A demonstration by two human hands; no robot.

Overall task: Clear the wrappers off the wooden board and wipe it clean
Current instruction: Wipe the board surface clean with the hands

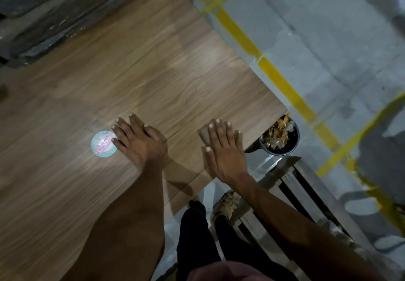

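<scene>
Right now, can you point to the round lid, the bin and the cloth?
round lid (pixel 103 143), head view, middle of its printed top.
bin (pixel 294 143), head view, its black rim.
cloth (pixel 204 135), head view, corner beside the fingers.

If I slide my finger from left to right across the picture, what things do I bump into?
Round lid → left hand → right hand → black bin full of wrappers → yellow floor line. The lid and both hands lie on the wooden board; the bin stands on the floor by its corner.

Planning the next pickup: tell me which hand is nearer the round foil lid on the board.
Left. The left hand lies flat with its fingers touching the round foil lid. The right hand lies well off to the lid's right, near the board's corner.
</scene>
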